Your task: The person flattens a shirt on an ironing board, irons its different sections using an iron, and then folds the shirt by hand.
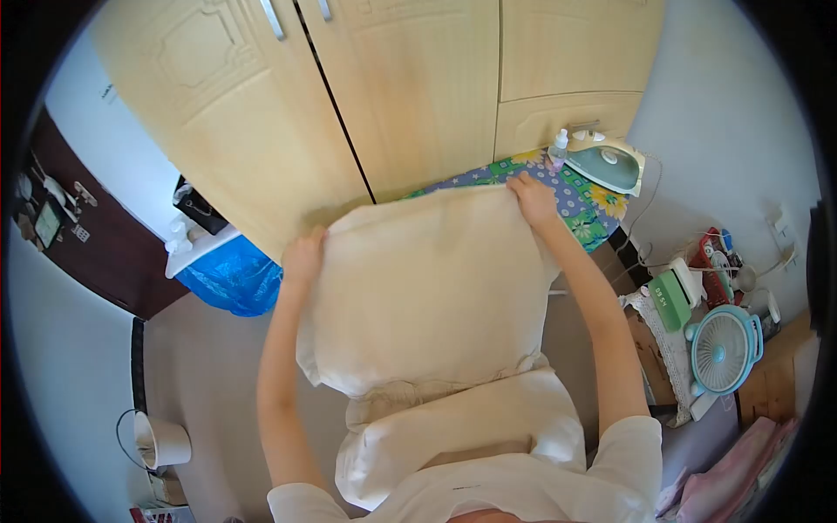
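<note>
A cream-coloured piece of fabric (427, 279), possibly a garment, is stretched out in front of me. Its upper edge is pulled taut, while the lower part bunches and folds against my white shirt. My left hand (303, 255) is closed on the upper left corner. At the upper right corner, my right hand (534, 200) grips the edge with its fingers over the top. Behind the fabric lies an ironing board (571, 199) with a flowered cover, partly hidden. On it are a green and cream iron (608, 164) and a small spray bottle (558, 150).
A wooden wardrobe (418, 96) stands behind the board. At left are a blue plastic bag (231, 272), a dark door (96, 213) and a white bucket (166, 440). To the right, a small table holds a green clock (670, 301) and a blue fan (722, 350). The iron's cord (652, 196) trails down.
</note>
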Demonstrator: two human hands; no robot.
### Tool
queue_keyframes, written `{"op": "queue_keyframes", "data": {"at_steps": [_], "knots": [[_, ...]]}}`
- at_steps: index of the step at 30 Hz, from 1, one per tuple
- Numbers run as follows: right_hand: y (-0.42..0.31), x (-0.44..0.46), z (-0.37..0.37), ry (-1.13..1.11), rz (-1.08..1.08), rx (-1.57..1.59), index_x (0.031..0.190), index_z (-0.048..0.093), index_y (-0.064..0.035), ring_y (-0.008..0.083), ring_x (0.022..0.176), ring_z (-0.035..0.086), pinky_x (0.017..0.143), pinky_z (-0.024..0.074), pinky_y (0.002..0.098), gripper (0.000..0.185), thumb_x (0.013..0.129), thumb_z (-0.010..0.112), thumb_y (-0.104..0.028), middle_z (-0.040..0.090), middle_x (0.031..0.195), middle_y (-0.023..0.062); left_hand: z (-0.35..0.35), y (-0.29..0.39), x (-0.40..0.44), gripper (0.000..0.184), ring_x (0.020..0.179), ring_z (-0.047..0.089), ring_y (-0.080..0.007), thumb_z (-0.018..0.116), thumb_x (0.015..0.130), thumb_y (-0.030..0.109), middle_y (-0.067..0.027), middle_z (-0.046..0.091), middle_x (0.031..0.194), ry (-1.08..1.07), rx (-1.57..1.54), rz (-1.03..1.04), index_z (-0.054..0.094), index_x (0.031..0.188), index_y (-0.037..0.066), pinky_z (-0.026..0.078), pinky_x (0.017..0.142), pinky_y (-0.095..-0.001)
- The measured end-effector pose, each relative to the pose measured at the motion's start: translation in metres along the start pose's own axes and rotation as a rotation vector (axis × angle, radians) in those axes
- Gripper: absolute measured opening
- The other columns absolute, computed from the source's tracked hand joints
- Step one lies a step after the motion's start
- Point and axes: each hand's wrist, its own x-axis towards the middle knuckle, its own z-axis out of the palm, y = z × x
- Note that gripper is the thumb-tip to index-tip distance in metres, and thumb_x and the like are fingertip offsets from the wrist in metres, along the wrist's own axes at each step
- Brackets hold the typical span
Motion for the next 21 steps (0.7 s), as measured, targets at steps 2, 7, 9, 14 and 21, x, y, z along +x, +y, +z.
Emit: {"op": "queue_keyframes", "data": {"at_steps": [2,7,9,14,21], "knots": [[0.011,0.021,0.004,-0.010,-0.063,-0.074,0.085,0.058,-0.0122,0.0260,0.079,0.060,0.059,0.0495,0.0382,0.012,0.075,0.050,-0.012,0.054,0.083,0.0072,-0.003,0.001,0.022,0.012,0.061,0.059,-0.0331,0.047,0.087,0.019,-0.0143,0.060,0.069,0.006,-0.017,0.011,0.053,0.088,0.010,0.047,0.052,-0.0436],[0.034,0.081,0.004,0.058,-0.181,-0.074,0.084,0.055,-0.0102,0.0273,0.081,0.059,0.059,0.0494,0.0382,0.011,0.076,0.050,-0.012,0.054,0.086,0.0081,0.004,0.003,0.057,0.011,0.061,0.059,-0.0323,0.045,0.089,0.019,-0.0120,0.060,0.076,0.100,-0.039,0.013,0.052,0.090,0.010,0.047,0.051,-0.0416],[0.038,0.086,0.012,-0.047,-0.219,-0.145,0.085,0.056,-0.0100,0.0255,0.081,0.059,0.058,0.0495,0.0367,0.011,0.075,0.050,-0.011,0.054,0.087,0.0078,0.022,0.006,0.055,0.013,0.062,0.059,-0.0323,0.045,0.089,0.020,-0.0111,0.060,0.075,0.096,0.039,0.020,0.052,0.090,0.009,0.048,0.052,-0.0413],[0.045,0.032,0.057,-0.084,-0.268,-0.142,0.089,0.059,-0.0125,0.0226,0.078,0.059,0.057,0.0489,0.0358,0.016,0.075,0.053,-0.010,0.055,0.088,0.0040,0.044,0.019,0.033,0.013,0.065,0.060,-0.0309,0.048,0.088,0.020,-0.0109,0.062,0.079,0.045,-0.113,-0.028,0.052,0.090,0.008,0.048,0.054,-0.0396],[0.035,0.024,0.039,-0.231,-0.183,-0.111,0.093,0.061,-0.0113,0.0222,0.099,0.054,0.078,0.0459,0.0371,0.020,0.075,0.054,-0.011,0.056,0.101,0.0027,0.024,0.036,0.018,0.015,0.080,0.060,-0.0278,0.054,0.085,0.019,-0.0106,0.062,0.089,-0.117,-0.238,-0.207,0.051,0.094,0.007,0.047,0.065,-0.0378]]}}
